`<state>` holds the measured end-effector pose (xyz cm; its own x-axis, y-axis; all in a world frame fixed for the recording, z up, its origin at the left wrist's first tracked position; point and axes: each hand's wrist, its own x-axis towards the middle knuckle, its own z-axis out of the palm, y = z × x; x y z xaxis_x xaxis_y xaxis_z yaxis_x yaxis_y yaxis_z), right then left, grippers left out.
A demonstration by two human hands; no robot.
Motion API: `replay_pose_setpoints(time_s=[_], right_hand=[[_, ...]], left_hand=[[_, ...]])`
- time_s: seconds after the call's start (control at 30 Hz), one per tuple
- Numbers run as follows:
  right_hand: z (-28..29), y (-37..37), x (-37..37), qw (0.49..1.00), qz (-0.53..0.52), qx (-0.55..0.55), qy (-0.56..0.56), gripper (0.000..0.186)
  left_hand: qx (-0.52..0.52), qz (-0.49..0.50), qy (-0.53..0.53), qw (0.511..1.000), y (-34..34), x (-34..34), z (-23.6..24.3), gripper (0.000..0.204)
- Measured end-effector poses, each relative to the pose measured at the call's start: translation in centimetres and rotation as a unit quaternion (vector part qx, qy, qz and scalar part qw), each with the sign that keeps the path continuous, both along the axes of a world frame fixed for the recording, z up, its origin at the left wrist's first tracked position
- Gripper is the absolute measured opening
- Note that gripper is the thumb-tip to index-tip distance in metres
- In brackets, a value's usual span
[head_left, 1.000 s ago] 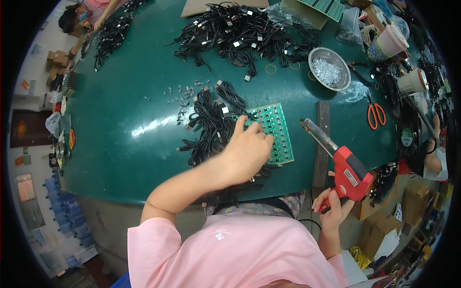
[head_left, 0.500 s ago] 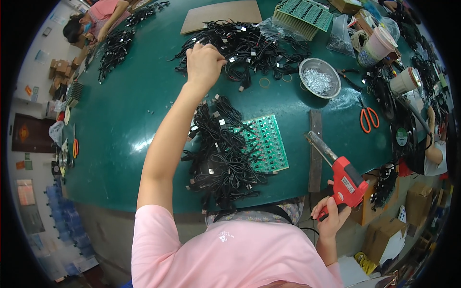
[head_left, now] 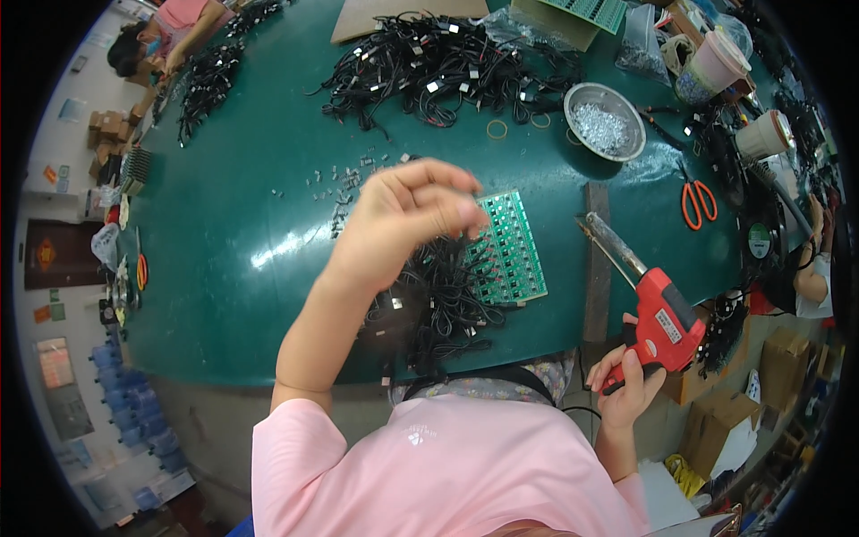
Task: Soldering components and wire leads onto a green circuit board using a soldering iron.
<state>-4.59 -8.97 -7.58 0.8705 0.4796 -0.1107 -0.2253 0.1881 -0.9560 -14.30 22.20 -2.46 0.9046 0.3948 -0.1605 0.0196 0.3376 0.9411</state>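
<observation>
My left hand [head_left: 407,219] is above the near bundle of black cables [head_left: 443,309], by the upper left corner of a green circuit board panel [head_left: 514,251]. Its thumb and fingers are pinched together; whether a small thing is between them I cannot make out. Cable ends with fine wires lie along the panel's left part. In my right hand [head_left: 626,380] is a red soldering gun [head_left: 662,327], its metal tip pointing up and left over a dark flat bar [head_left: 596,268]. Small grey parts [head_left: 344,186] lie scattered left of my left hand.
A large heap of black cables [head_left: 420,67] spreads across the far table. To its right stands a metal bowl [head_left: 637,134] of small shiny pieces. Orange-handled scissors [head_left: 698,204] and lidded cups [head_left: 765,136] are at the right. A co-worker [head_left: 183,31] sits far left.
My left hand has come from the far cable heap back toward me, over the near cables and the panel's corner. The soldering gun stays in my right hand, shifted slightly in view.
</observation>
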Motion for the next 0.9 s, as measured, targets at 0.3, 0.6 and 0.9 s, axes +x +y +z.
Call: replay_pose_setpoints(time_s=[0.3, 0.6, 0.9], right_hand=[[2.0, 5.0, -1.6, 0.994, 0.075, -0.075, 0.005, 0.049], [2.0, 6.9, -1.9, 0.985, 0.097, -0.110, -0.095, 0.016], [2.3, 6.4, -2.7, 0.976, 0.119, -0.175, -0.045, 0.009]], left_hand=[[0.086, -0.081, 0.134, 0.984, -7.7, -1.7, -1.3, 0.011], [0.209, -0.123, 0.103, 0.965, -8.8, -2.2, -1.8, 0.012], [0.152, -0.119, 0.170, 0.966, -9.0, -2.4, -1.6, 0.010]])
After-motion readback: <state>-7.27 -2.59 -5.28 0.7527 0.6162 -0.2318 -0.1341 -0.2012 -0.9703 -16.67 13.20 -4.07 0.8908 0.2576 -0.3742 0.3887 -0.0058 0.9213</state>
